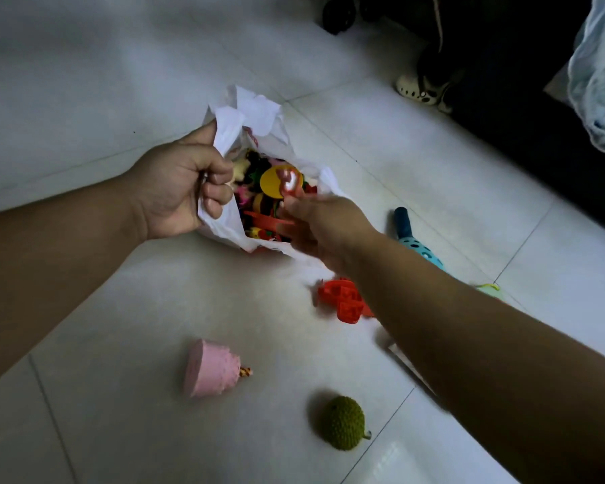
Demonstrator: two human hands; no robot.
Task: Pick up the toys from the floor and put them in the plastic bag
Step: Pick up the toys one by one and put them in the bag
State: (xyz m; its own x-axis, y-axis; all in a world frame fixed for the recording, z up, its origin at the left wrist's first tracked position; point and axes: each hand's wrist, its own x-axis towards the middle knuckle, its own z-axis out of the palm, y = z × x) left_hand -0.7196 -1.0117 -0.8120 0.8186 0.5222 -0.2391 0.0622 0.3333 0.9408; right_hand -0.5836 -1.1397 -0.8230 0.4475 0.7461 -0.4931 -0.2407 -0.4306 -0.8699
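The left hand [179, 190] grips the plastic bag [255, 113] by its rim, fingers curled. The blurred right hand [323, 228] seems to pinch a yellow-and-pink toy [280, 181] above the bag's mouth. Best release it deep inside, with the mouth held wide.

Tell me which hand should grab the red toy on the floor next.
Probably right. The left hand grips the plastic bag open, while the right hand is at the bag's mouth, and the red toy lies beside its forearm.
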